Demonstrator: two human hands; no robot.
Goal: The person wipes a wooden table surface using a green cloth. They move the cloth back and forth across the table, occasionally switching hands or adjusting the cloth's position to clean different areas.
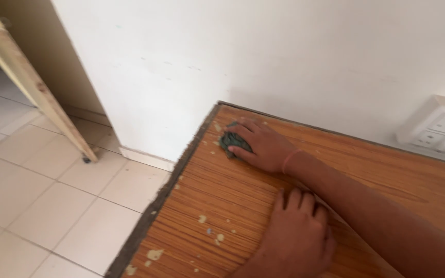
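From the head camera, the right hand point(261, 146) presses down on a small crumpled grey-green cloth point(231, 141) at the far left corner of the wooden table point(387, 170), close to where the table meets the white wall point(263, 56). Its fingers point(240, 127) are spread and curled over the cloth, which bunches under the fingertips and palm; it looks more pinned against the wood than pinched, though the view is too blurred to be sure. The left hand point(297, 237) lies flat on the table nearer the front edge, fingers together, holding nothing. Pale paint spots point(202, 219) dot the wood along the left edge. A white switch panel point(441, 128) sits on the wall beyond the far edge. Cream floor tiles point(52, 206) lie left of the table.
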